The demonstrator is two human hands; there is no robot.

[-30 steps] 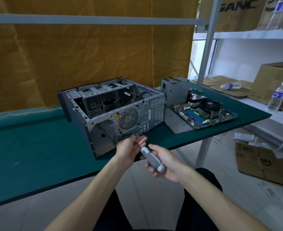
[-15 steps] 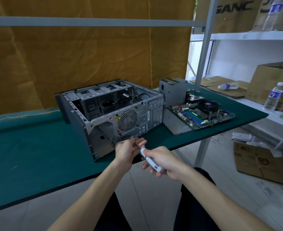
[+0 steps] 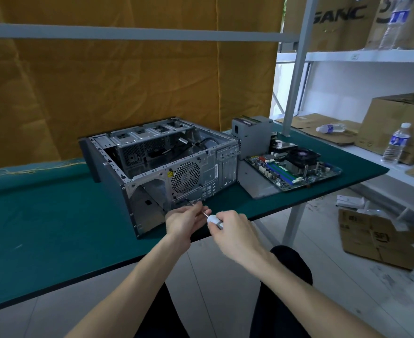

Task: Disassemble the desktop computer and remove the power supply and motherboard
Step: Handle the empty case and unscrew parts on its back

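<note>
While gripped by the right hand (image 3: pixel 235 230) at its white-and-grey handle, slim metal-shafted screwdriver (image 3: pixel 213 219) aimed at the lower rear panel of the open grey steel computer case (image 3: pixel 166 164), tip near the round fan grille. Left hand (image 3: pixel 184 222) beside it, fingers (image 3: pixel 197 208) pinching the shaft close to the tip. Case lying on its side, near the front edge of the green-topped desk (image 3: pixel 42 223). Just right of the case: boxy grey power supply (image 3: pixel 252 135), upright, and green motherboard with black cooler fan (image 3: pixel 296 167), flat on a grey metal side panel (image 3: pixel 257 184). Clear plastic water bottle (image 3: pixel 396 142) standing on the white shelf at right.
</note>
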